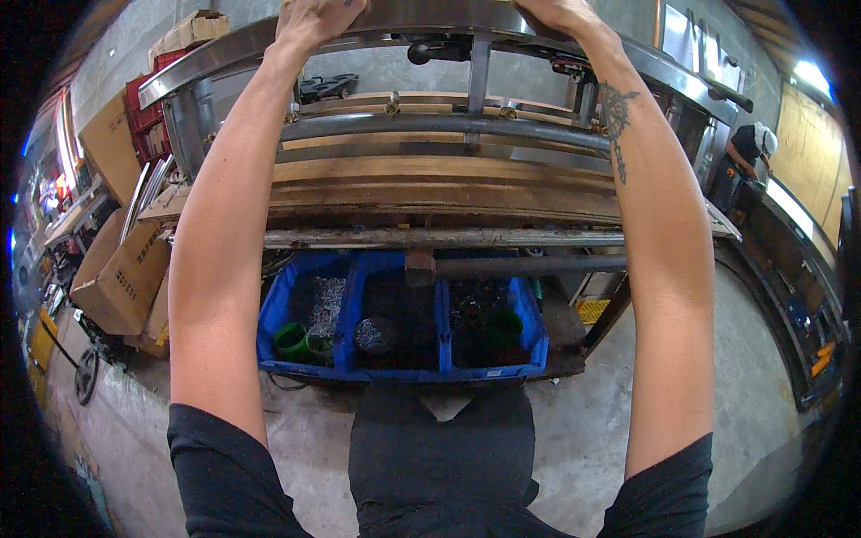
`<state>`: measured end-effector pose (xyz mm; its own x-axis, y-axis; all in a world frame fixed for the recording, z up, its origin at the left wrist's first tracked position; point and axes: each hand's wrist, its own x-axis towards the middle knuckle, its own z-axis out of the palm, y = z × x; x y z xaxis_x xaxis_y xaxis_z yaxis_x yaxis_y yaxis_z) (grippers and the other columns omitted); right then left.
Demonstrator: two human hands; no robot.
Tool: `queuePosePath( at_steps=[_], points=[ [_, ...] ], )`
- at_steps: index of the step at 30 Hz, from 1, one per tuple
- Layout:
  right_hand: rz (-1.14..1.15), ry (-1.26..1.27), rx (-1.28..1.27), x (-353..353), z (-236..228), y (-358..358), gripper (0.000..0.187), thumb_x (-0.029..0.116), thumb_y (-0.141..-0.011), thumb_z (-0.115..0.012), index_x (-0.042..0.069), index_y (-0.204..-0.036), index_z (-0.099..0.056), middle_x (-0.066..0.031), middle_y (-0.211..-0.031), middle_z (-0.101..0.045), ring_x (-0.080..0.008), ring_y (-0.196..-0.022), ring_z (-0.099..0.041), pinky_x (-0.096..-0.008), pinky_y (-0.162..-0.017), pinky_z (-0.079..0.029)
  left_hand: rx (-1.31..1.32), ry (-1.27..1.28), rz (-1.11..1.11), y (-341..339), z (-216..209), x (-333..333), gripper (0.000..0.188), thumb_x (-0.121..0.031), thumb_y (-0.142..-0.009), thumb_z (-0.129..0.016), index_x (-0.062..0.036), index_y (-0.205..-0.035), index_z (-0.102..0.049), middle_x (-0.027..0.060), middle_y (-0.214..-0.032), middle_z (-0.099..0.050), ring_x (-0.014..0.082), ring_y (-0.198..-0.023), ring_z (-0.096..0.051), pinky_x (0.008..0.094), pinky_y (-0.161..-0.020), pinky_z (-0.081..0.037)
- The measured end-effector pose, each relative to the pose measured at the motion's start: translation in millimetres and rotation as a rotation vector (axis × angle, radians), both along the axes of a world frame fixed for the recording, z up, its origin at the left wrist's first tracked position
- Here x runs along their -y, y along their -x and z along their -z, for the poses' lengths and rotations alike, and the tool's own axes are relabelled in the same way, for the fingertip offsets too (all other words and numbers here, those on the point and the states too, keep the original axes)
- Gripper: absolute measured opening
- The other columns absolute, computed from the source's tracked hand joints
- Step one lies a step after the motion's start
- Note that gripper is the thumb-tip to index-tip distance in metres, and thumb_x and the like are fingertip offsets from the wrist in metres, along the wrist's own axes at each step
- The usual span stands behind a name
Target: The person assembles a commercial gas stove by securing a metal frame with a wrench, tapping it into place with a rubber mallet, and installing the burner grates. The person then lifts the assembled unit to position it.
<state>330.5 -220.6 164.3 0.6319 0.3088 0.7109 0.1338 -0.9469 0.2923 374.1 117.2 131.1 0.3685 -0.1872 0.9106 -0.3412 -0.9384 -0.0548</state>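
Both my arms reach forward to a stainless steel frame (430, 16) that stands on the workbench. At the top edge of the picture, my left hand (316, 18) is at the frame's upper rail, left of the middle. My right hand (563, 13) meets the same rail farther right. The fingers of both hands are cut off by the picture's edge, so their grip is hidden. Under the rail are a dark pipe (448, 127) with brass valves (392, 105) and a black ball-ended part (420, 54). Wooden boards (448, 175) lie beneath the frame.
Blue bins (350, 359) with small hardware and green cups sit below the bench's metal bar (341, 238). Cardboard boxes (121, 278) and red crates (148, 117) stand at left. A person in a white cap (746, 157) bends over at the far right, near a long dark rack (762, 296).
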Motion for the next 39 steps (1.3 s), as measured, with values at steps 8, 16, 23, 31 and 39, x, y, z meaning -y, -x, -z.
queuePosePath(
  at_steps=[8, 16, 23, 31, 39],
  points=[
    [-0.024, -0.068, -0.024, -2.4, 0.6, 5.6, 0.046, 0.031, -0.099, -0.038, 0.005, -0.121, -0.068, -0.0232, -0.133, -0.065, -0.0393, -0.126, -0.061, -0.0482, -0.105, -0.048, -0.004, 0.001, 0.001, -0.7, -0.7, 0.0, 0.065, -0.057, -0.1, -0.028, -0.0156, -0.09, -0.077, 0.0149, -0.113, -0.074, 0.0394, -0.109, -0.068, 0.0503, -0.102, -0.048],
    [-0.002, 0.075, 0.004, 0.3, -0.6, -0.1, 0.041, 0.026, -0.101, -0.038, 0.003, -0.117, -0.068, -0.0236, -0.128, -0.067, -0.0377, -0.123, -0.063, -0.0475, -0.102, -0.05, 0.045, -0.012, 0.007, -5.2, 0.2, -2.1, 0.068, -0.06, -0.1, -0.027, -0.0145, -0.09, -0.077, 0.0157, -0.112, -0.074, 0.0401, -0.107, -0.069, 0.0502, -0.101, -0.049],
    [-0.011, 0.051, 0.013, 1.5, 0.6, -1.1, 0.039, 0.024, -0.101, -0.039, 0.002, -0.117, -0.068, -0.0245, -0.128, -0.067, -0.0384, -0.122, -0.064, -0.0475, -0.102, -0.051, -0.035, 0.01, 0.006, 2.3, -0.9, 1.7, 0.065, -0.056, -0.099, -0.027, -0.0152, -0.092, -0.078, 0.0162, -0.112, -0.074, 0.0397, -0.109, -0.068, 0.0496, -0.102, -0.048],
    [0.001, 0.07, 0.017, 1.9, 0.0, -2.7, 0.041, 0.026, -0.101, -0.039, 0.002, -0.118, -0.068, -0.025, -0.128, -0.067, -0.0386, -0.123, -0.063, -0.0482, -0.103, -0.05, -0.02, 0.022, -0.003, 1.2, -0.1, 2.3, 0.064, -0.056, -0.098, -0.028, -0.0157, -0.092, -0.078, 0.0162, -0.111, -0.074, 0.0392, -0.108, -0.069, 0.0495, -0.102, -0.048],
    [0.031, 0.131, 0.008, 3.6, -2.3, -5.4, 0.041, 0.026, -0.102, -0.039, 0.002, -0.117, -0.068, -0.0253, -0.127, -0.067, -0.0395, -0.123, -0.063, -0.0482, -0.103, -0.05, -0.019, -0.001, -0.025, 3.4, -1.4, 3.1, 0.061, -0.053, -0.098, -0.03, -0.0147, -0.091, -0.077, 0.0165, -0.111, -0.075, 0.0397, -0.109, -0.069, 0.0497, -0.1, -0.049]
  ],
)
